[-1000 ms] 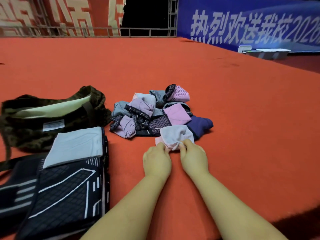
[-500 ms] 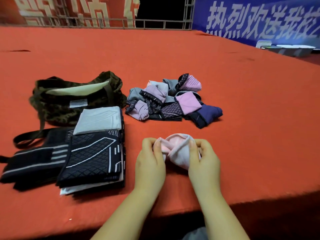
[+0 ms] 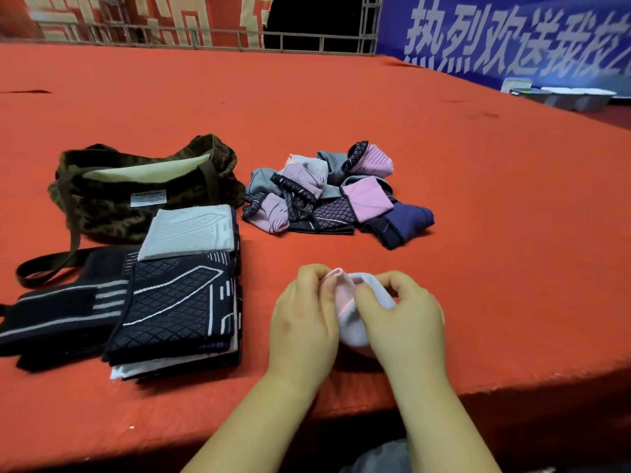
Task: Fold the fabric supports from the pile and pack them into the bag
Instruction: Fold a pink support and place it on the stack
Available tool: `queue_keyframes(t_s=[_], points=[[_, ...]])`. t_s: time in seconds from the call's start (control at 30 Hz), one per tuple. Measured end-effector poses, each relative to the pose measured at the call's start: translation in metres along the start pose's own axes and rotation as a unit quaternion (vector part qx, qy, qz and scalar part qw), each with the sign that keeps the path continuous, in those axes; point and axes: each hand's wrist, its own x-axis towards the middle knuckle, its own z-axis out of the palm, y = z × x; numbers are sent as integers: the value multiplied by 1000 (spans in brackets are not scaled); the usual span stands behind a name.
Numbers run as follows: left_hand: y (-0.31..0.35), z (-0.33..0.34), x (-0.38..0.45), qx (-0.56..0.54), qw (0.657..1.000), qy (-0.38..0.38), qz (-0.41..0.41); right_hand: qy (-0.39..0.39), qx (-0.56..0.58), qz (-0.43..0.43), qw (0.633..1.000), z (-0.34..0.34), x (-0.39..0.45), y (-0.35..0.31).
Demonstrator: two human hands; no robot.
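Pale pink knitted fabric support [image 3: 355, 322] sits bunched between my left hand [image 3: 304, 322] and right hand [image 3: 406, 322], both pinching it just above the red felt surface [image 3: 478, 199], near its front edge, well apart from the pile [image 3: 334, 196].

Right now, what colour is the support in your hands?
Pale pink and white fabric support, seen from the head view.

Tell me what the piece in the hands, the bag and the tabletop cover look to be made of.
The pale pink support, pinched by the left hand and right hand, looks like soft, matte stretch knit: it bunches and folds limply. The camouflage bag seems a fuzzy woven or fleece-like cloth with a smooth pale lining. The red cover looks like felt or short-pile carpet, matte, with a fuzzy edge.
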Motion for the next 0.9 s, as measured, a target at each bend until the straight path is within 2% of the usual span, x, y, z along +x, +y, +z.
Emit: queue_keyframes(t_s=[0.1,0.23,0.33,0.43,0.53,0.7,0.77,0.9], points=[[-3,-2,0,-4,1000,-8,5,-26,-20,3,999,-2,3,1],[-5,-3,0,13,999,-16,37,-78,14,33,996,-2,8,5],[-6,-3,2,15,999,-8,38,-118,58,95,987,-2,11,9],[-6,-2,2,13,999,-12,28,-121,82,111,983,-1,12,14],[-6,-3,1,-13,1000,-5,-16,-101,76,97,987,0,14,20],[-13,-7,10,-110,975,46,-187,-33,71,94,993,-11,25,42],[-13,-6,12,-143,966,49,-209,-16,73,109,991,-16,27,53],[-4,-4,17,-118,970,82,-196,33,88,124,988,-25,32,66]])
